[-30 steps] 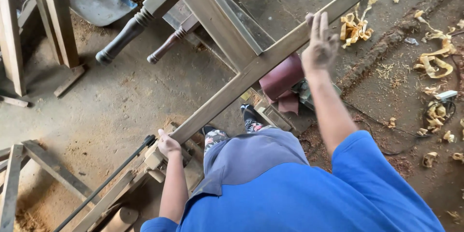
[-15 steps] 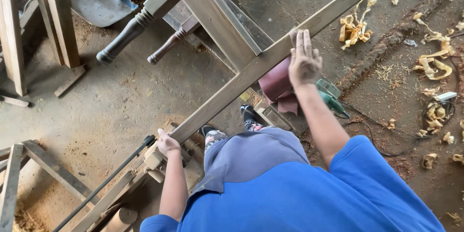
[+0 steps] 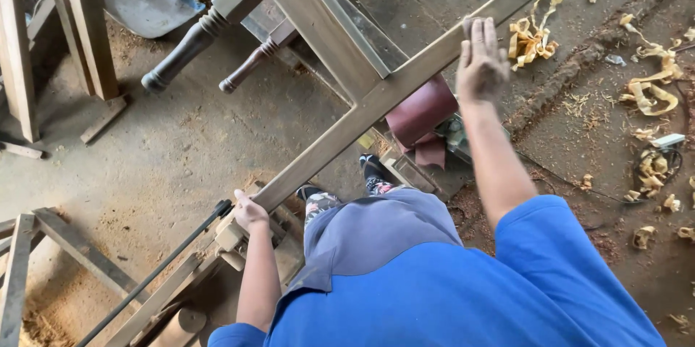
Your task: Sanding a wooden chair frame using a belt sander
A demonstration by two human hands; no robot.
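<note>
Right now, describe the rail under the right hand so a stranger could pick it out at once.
Start from the wooden furniture frame lying across the dusty floor, with its two dark turned legs at upper left. The long wooden rail crosses it diagonally, from the left hand up to the right hand. Unlike the round, dark legs, it is flat, straight and pale.

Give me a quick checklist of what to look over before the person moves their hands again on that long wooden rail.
1. Left hand grips the long wooden rail at its lower end: ok.
2. Right hand lies flat, fingers open, on the rail's upper part: ok.
3. Rail joined to the wooden frame with turned legs: cannot tell how firmly.
4. Feet free of the rail: ok.
5. Floor free of wood shavings: not ok.
</note>
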